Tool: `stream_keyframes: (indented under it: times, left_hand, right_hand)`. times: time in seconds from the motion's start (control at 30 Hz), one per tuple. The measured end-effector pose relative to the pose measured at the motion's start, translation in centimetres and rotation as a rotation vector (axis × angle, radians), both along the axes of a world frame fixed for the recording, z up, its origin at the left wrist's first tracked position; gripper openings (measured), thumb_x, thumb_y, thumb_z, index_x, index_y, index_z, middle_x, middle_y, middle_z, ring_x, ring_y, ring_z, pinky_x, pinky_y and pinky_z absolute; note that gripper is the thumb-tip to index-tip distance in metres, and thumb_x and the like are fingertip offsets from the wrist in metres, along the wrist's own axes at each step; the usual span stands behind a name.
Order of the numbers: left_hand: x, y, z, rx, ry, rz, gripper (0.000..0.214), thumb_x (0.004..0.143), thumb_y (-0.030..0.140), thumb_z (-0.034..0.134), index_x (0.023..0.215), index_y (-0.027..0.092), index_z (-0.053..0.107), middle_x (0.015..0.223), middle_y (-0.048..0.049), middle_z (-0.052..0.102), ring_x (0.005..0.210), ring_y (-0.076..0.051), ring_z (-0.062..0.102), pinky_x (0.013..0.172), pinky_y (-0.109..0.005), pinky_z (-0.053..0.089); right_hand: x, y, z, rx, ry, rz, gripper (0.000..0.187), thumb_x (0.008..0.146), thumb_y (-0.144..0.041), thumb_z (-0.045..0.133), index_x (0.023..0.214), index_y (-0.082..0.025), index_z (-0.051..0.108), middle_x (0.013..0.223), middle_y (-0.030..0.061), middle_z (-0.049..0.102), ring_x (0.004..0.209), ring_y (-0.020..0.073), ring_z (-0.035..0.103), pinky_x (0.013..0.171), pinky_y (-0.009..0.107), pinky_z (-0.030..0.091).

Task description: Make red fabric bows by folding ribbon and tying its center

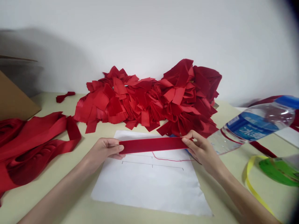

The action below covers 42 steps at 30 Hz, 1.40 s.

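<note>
A strip of red velvet ribbon (151, 145) is stretched flat between my two hands, above a white paper sheet (149, 189). My left hand (109, 148) pinches its left end between thumb and fingers. At the other end, my right hand (197, 144) grips the ribbon near its corner. Black ruled lines with tick marks show on the paper just below the strip. A thin red thread (168, 160) runs over the sheet toward my right hand; whether that hand holds it too, I cannot tell.
Behind the paper, a big heap of red ribbon pieces (144, 102) lies against the wall. Long red ribbon (39, 140) is piled at left beside a cardboard box (16, 99). A plastic bottle (252, 124), yellow strip (251, 177) and green object (277, 171) are at right.
</note>
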<state>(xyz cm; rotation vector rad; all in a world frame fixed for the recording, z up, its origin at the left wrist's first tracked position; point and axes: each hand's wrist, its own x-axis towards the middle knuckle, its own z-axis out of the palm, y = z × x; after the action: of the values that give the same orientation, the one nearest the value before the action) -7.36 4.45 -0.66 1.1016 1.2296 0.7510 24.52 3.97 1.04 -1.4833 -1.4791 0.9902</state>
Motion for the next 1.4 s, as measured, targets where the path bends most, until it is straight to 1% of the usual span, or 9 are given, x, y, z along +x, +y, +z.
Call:
stream_keyframes:
  times: [0.3, 0.37, 0.47, 0.63, 0.83, 1.13, 1.2, 1.33, 1.4]
  left_hand:
    - [-0.4, -0.3, 0.9, -0.026, 0.049, -0.158, 0.024, 0.071, 0.028, 0.067, 0.053, 0.017, 0.054, 0.050, 0.0064, 0.049, 0.059, -0.014, 0.065, 0.068, -0.026, 0.055]
    - [0.0, -0.6, 1.0, -0.037, 0.052, -0.191, 0.026, 0.071, 0.026, 0.066, 0.051, 0.017, 0.051, 0.047, 0.0074, 0.045, 0.057, -0.014, 0.065, 0.066, -0.027, 0.056]
    - [1.1, -1.2, 1.2, -0.056, 0.076, -0.259, 0.021, 0.072, 0.025, 0.064, 0.055, 0.017, 0.057, 0.049, 0.0045, 0.054, 0.062, -0.017, 0.067, 0.064, -0.026, 0.055]
    - [3.6, -2.8, 2.2, -0.042, 0.058, -0.349, 0.014, 0.073, 0.026, 0.063, 0.064, 0.016, 0.066, 0.057, 0.0009, 0.065, 0.062, -0.016, 0.067, 0.061, -0.025, 0.054]
    - [4.7, -4.1, 3.2, -0.055, -0.043, -0.350, 0.014, 0.069, 0.027, 0.068, 0.066, 0.014, 0.066, 0.058, 0.0000, 0.068, 0.055, -0.013, 0.064, 0.056, -0.023, 0.052]
    - [4.0, -3.9, 3.3, -0.048, -0.138, -0.433, 0.020, 0.069, 0.025, 0.071, 0.060, 0.015, 0.057, 0.054, 0.0031, 0.063, 0.051, -0.010, 0.058, 0.054, -0.022, 0.046]
    - [3.1, -3.8, 3.8, 0.031, -0.134, -0.457, 0.021, 0.071, 0.025, 0.070, 0.060, 0.016, 0.055, 0.065, 0.0007, 0.066, 0.063, -0.012, 0.061, 0.060, -0.024, 0.047]
    - [-0.3, -3.3, 5.1, 0.272, -0.193, -0.468, 0.028, 0.074, 0.021, 0.068, 0.057, 0.017, 0.046, 0.120, -0.0031, 0.060, 0.114, -0.024, 0.051, 0.091, -0.035, 0.042]
    - [-2.1, -3.1, 5.5, 0.332, -0.278, -0.411, 0.026, 0.076, 0.026, 0.065, 0.061, 0.019, 0.046, 0.111, -0.0019, 0.065, 0.110, -0.024, 0.054, 0.093, -0.037, 0.041]
  right_hand:
    - [2.2, -4.1, 0.5, -0.493, -0.005, 0.345, 0.039, 0.084, -0.060, 0.042, 0.094, -0.022, 0.043, 0.039, -0.0108, 0.035, 0.030, 0.0051, 0.024, 0.034, 0.016, 0.018]
    - [2.6, -4.9, 0.1, -0.446, -0.140, 0.347, 0.042, 0.085, -0.060, 0.040, 0.099, -0.022, 0.046, 0.041, -0.0105, 0.033, 0.033, 0.0061, 0.025, 0.036, 0.018, 0.020]
    - [1.9, -5.4, 0.2, -0.207, -0.355, 0.235, 0.036, 0.086, -0.054, 0.042, 0.099, -0.022, 0.051, 0.048, -0.0063, 0.038, 0.042, 0.0092, 0.035, 0.041, 0.020, 0.026]
    - [-3.1, -5.5, 1.9, 0.113, -0.421, 0.308, 0.017, 0.086, -0.038, 0.051, 0.085, -0.024, 0.061, 0.082, 0.0020, 0.062, 0.074, 0.0159, 0.057, 0.067, 0.027, 0.043]
    - [-7.2, -5.7, 2.0, 0.121, -0.408, 0.430, 0.003, 0.077, -0.023, 0.066, 0.075, -0.023, 0.064, 0.071, -0.0041, 0.064, 0.066, 0.0119, 0.056, 0.062, 0.023, 0.041]
    - [-6.4, -7.1, 2.7, 0.238, -0.166, 0.320, 0.011, 0.080, -0.017, 0.061, 0.077, -0.022, 0.070, 0.071, -0.0031, 0.070, 0.060, 0.0099, 0.062, 0.058, 0.017, 0.048]
    - [-5.6, -7.2, 3.4, 0.274, -0.104, 0.253, 0.008, 0.079, -0.019, 0.064, 0.077, -0.024, 0.071, 0.075, -0.0016, 0.071, 0.065, 0.0121, 0.065, 0.061, 0.018, 0.051]
    - [-2.0, -6.7, 4.3, 0.223, 0.106, 0.134, 0.003, 0.077, -0.030, 0.068, 0.078, -0.029, 0.070, 0.085, 0.0018, 0.072, 0.084, 0.0190, 0.067, 0.069, 0.022, 0.055]
    - [0.2, -6.4, 4.2, 0.194, 0.239, 0.115, 0.008, 0.077, -0.037, 0.067, 0.075, -0.029, 0.069, 0.076, 0.0028, 0.070, 0.091, 0.0217, 0.066, 0.076, 0.027, 0.055]
